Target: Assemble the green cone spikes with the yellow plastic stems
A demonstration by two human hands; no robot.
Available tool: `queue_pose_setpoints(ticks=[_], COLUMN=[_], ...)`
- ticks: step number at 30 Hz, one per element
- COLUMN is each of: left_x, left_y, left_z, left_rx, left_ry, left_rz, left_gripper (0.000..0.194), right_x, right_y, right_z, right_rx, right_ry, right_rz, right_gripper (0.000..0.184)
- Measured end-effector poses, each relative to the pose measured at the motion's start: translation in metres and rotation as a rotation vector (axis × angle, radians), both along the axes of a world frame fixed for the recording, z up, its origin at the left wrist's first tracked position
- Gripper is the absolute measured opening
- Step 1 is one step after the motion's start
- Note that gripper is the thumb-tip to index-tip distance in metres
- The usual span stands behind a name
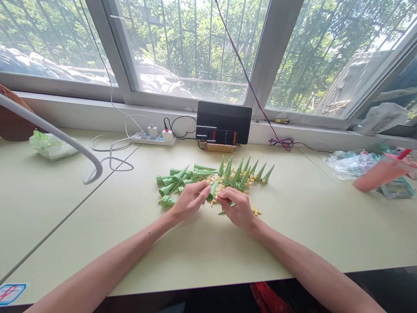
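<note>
My left hand [192, 199] is closed on a green plastic spike [213, 190], a hollow cone with its wide end tilted toward me. Close on its right, my right hand [237, 205] pinches a small yellow piece, mostly hidden by the fingertips. Several loose green spikes [167, 189] lie in a heap beyond and left of my left hand. Behind my right hand, several more green spikes [237, 174] stand point up, with yellow pieces at their bases. Small yellow pieces [256, 211] also lie to the right of my right wrist.
A dark tablet [224, 119] leans at the back, with a phone [222, 137] showing a timer before it. A power strip [153, 139] with cables stands left of it. A pink drink cup [374, 174] lies among plastic bags at right. A white curved tube [65, 137] crosses the left.
</note>
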State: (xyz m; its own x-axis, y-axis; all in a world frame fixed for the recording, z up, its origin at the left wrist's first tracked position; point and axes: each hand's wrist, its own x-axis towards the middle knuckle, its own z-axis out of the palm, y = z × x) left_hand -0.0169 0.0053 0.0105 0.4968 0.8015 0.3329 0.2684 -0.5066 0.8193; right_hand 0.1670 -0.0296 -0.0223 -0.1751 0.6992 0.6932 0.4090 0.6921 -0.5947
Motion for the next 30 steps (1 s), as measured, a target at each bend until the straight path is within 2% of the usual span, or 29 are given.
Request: queue_pose_setpoints(ticks=[14,22,30], left_x=[-0.0027,-0.0029,-0.0052], left_y=[0.0018,0.0018,0.0044], left_z=[-0.0001,-0.0006,-0.0020], left_rx=[0.064,0.100,0.081], left_ry=[0.029,0.027,-0.002], left_rz=[-0.032,-0.054,-0.129], left_gripper=[0.033,0.033,0.036], right_x=[0.0004,-0.0008,-0.0026], right_y=[-0.0002,-0.0009,-0.0027], right_z=[-0.0033,-0.0038,-0.0059], right_rx=[-0.022,-0.028,-0.260], right_ry=[0.016,0.036,0.228], right_rz=[0.042,0.018,0.090], right_gripper=[0.023,0.023,0.020])
